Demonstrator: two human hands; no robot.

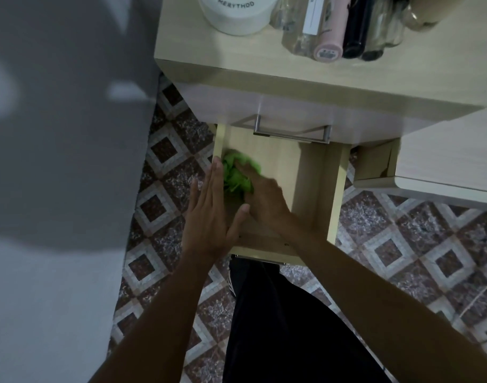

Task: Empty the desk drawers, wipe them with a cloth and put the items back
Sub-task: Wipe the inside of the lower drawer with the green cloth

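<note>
**Down in the open drawer, a green cloth under the right hand**

Right now the right hand [260,196] is inside the pulled-out drawer [311,183], fingers curled over a crumpled green cloth [238,175] and pressing it onto the drawer floor. The hand is blurred, so how the thumb lies cannot be told. The cloth sits in the drawer's left part, close to the left wall, with bare wood showing to its right and toward the back.

The left hand [209,214] lies flat with straight fingers held together along the drawer's left wall, fingertips near the cloth's edge, thumb spread out toward the right hand. It holds nothing.

Above the drawer is a closed drawer front with a metal bar handle [292,132], which overhangs the back of the open drawer. Above that is the desk top [375,76], carrying a white round jar [238,15] marked MERYTHOD on the left and a cluster of bottles and tubes [344,26] to its right, among them a pink tube and a black one. To the right of the drawer a second pale desk part [444,164] juts out. Below the drawer lies a patterned tile floor [402,230] and the person's dark trousers [278,327]. To the drawer's left stands a grey wall [57,161].
</note>
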